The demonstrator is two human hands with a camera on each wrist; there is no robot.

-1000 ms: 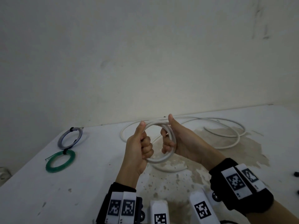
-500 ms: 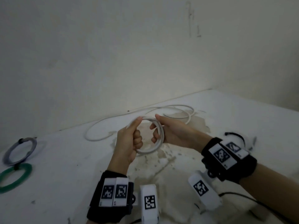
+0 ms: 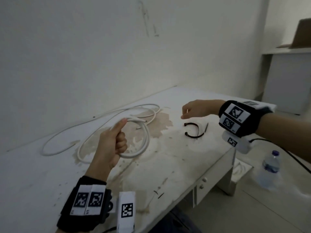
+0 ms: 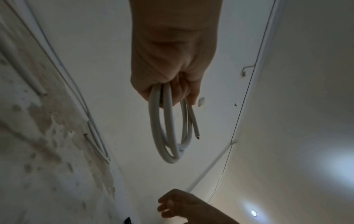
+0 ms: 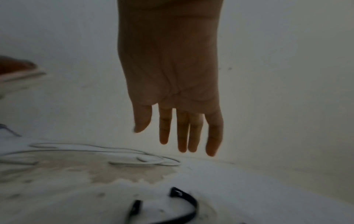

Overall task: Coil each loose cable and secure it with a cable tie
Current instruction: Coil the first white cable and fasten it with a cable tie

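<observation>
My left hand [image 3: 116,140] grips a small coil of white cable [image 3: 143,143] above the table, thumb up along its top; the left wrist view shows the coil [image 4: 168,133] hanging from the fist [image 4: 172,75] with one cut end free. The cable's loose remainder [image 3: 101,121] trails over the table toward the wall. My right hand [image 3: 193,111] hovers empty, fingers relaxed, just above two curved black cable ties [image 3: 193,130]. In the right wrist view the straight fingers [image 5: 182,133] hang over the cable ties [image 5: 184,203].
The white stained table [image 3: 168,165] ends at a right edge near the ties. A plastic water bottle [image 3: 269,170] stands on the floor to the right. A black wire [image 3: 277,148] runs from my right wrist. A white shelf [image 3: 289,78] stands at the far right.
My right hand has let go of the coil and moved right, over the black cable ties. The left hand alone keeps the coil. The head view has swung to the right.
</observation>
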